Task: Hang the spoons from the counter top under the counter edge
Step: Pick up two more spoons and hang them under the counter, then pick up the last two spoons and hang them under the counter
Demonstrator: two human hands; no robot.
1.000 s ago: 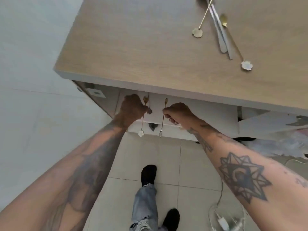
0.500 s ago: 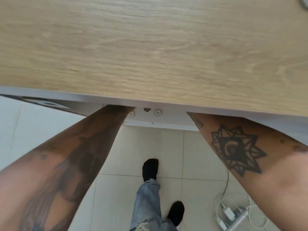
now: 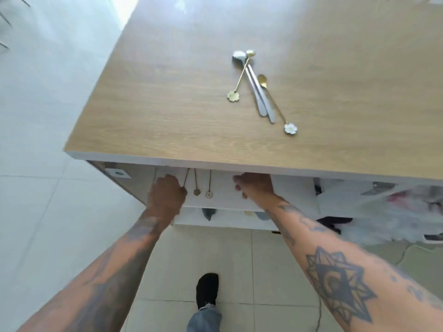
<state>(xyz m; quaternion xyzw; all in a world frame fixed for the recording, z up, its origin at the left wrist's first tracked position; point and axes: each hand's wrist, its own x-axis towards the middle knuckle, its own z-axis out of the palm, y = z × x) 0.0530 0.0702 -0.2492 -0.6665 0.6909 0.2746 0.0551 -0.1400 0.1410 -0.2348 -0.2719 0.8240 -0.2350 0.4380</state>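
Observation:
On the wooden counter top [image 3: 167,111] lie a gold spoon with a gold flower end [image 3: 236,79], two silver spoons [image 3: 258,94] and a gold spoon with a white flower end [image 3: 275,104]. Three thin gold spoons hang under the white counter edge [image 3: 239,167]: a tilted left one [image 3: 186,178], a middle one [image 3: 195,184] and a right one [image 3: 209,184]. My left hand [image 3: 165,195] is curled beside the left spoon, whose lower end meets its knuckles. My right hand [image 3: 254,185] is under the edge, right of the hanging spoons, and holds nothing.
Behind the hanging spoons is a white panel [image 3: 223,200] with a shelf below it. Plastic bags and dark clutter [image 3: 383,212] fill the open space at the right. A cable [image 3: 318,312] lies on the tiled floor near my black-socked foot [image 3: 207,288].
The view has pulled back from under the counter, so the counter top and its spoons show again. Three spoons hang now. My right hand has let go of its spoon and moved right.

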